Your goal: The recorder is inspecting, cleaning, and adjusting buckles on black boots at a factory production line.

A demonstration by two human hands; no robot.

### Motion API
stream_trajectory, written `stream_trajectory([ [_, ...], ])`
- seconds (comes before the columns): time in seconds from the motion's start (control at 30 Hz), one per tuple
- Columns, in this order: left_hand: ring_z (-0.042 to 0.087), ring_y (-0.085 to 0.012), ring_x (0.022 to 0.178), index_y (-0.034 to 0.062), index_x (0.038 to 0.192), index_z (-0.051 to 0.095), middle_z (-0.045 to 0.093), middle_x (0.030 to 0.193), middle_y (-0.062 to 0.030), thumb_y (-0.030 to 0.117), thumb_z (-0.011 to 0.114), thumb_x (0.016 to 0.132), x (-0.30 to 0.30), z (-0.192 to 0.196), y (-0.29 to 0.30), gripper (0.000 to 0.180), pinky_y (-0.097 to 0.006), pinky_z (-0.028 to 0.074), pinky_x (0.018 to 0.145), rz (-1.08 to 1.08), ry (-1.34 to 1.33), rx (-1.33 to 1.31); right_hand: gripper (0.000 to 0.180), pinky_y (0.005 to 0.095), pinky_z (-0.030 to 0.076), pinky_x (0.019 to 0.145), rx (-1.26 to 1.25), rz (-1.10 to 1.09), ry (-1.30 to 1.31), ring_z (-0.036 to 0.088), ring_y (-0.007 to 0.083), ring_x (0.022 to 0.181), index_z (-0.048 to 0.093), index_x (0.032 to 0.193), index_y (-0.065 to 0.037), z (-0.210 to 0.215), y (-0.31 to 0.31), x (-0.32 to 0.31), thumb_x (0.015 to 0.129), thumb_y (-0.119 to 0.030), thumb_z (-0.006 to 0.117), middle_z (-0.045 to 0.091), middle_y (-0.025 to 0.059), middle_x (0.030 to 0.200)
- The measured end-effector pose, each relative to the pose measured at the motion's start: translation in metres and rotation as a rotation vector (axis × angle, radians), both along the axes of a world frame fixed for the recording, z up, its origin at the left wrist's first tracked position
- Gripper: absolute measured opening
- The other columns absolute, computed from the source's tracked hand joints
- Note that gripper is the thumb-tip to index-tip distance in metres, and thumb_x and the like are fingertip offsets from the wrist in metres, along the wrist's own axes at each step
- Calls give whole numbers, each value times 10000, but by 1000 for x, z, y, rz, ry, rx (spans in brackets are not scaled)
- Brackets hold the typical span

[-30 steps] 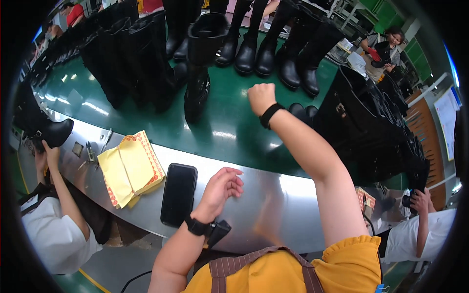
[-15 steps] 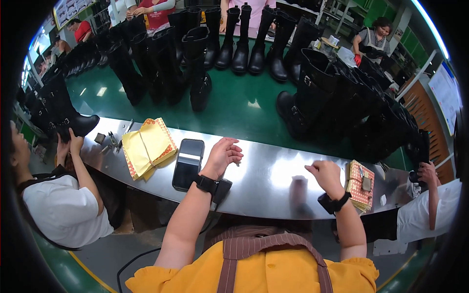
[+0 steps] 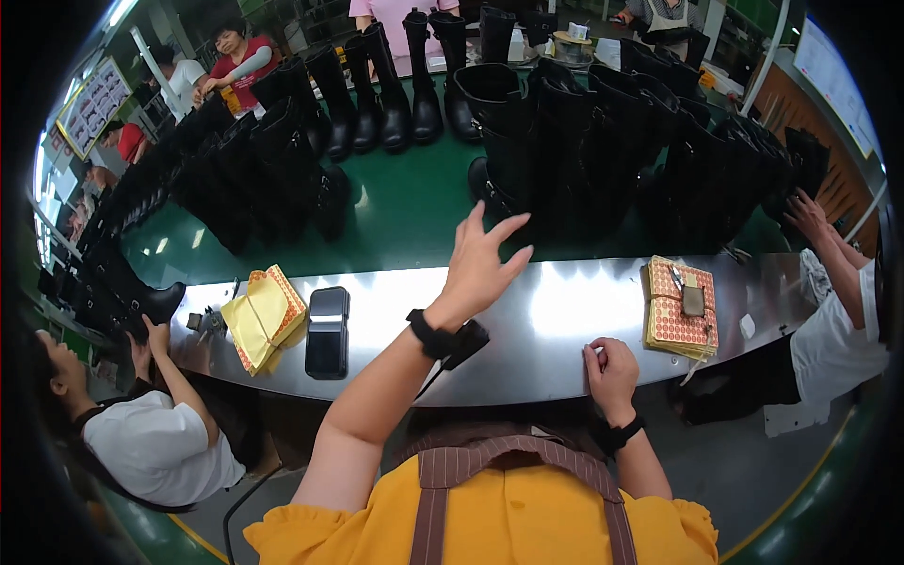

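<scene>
My left hand [image 3: 478, 266] reaches over the metal edge of the bench with its fingers spread and nothing in them. Just beyond its fingertips stands a tall black boot [image 3: 499, 141] with a buckled strap, its toe turned to the left; a small gap seems to lie between them, though touch is hard to tell. Loosely curled, my right hand [image 3: 612, 372] rests at the near edge of the metal strip [image 3: 574, 315], with no object showing in it. To its right lies a stack of red-patterned paper sheets [image 3: 664, 325] with a small grey block [image 3: 693, 301] on top.
A phone [image 3: 327, 334] and a tied yellow paper bundle [image 3: 259, 320] lie left of my left arm. Many black boots [image 3: 377, 89] stand across the green bench [image 3: 405, 207]. Co-workers sit close on both sides; the left one [image 3: 155, 419] handles a boot [image 3: 122, 282].
My left hand has gone forward and right toward the boots, its fingers spreading. My right hand has drawn back toward me. The view has shifted to the right.
</scene>
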State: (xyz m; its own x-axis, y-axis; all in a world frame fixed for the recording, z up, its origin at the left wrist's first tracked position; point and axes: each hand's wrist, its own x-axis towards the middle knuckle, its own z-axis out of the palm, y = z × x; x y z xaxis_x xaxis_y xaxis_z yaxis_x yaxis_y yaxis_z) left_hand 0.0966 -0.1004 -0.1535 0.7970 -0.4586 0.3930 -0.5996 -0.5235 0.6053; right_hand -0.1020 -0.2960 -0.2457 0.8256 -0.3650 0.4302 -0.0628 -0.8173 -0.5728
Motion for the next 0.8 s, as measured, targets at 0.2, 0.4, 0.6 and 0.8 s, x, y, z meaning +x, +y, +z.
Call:
stream_trajectory([
  [0.2, 39, -546, 1382, 153, 1459, 302, -14, 1480, -380, 580, 752, 663, 52, 10, -127, 1010, -645, 187, 1077, 496, 234, -112, 117, 379, 377, 559, -39, 13, -29, 486, 241, 580, 600, 751, -69, 2, 2, 3, 799, -125, 690, 488, 57, 615],
  [0.4, 236, -447, 1334, 156, 1295, 529, 271, 1403, -249, 462, 672, 798, 91, -5, -145, 601, -626, 174, 1089, 743, 128, -257, 126, 373, 366, 559, -37, 16, -10, 470, 233, 573, 593, 738, -72, -10, 0, 4, 806, -124, 686, 467, 50, 601],
  [0.6, 624, -404, 802, 10, 945, 618, 545, 1031, -237, 224, 599, 869, 71, 18, -52, 228, -467, 526, 709, 603, -191, -391, 274, 347, 414, 621, 172, 70, 13, 495, 182, 630, 612, 1000, -41, 9, 0, 0, 782, -163, 726, 529, 57, 766],
  [0.8, 625, -390, 853, 41, 1131, 630, 564, 1046, -210, 370, 727, 775, -75, 58, -3, 494, -419, 524, 704, 295, -196, -161, 1031, 426, 327, 1064, 216, 438, -219, 345, 349, 1329, 273, 1449, -2, 55, 41, 35, 622, -242, 839, 349, 221, 1428],
])
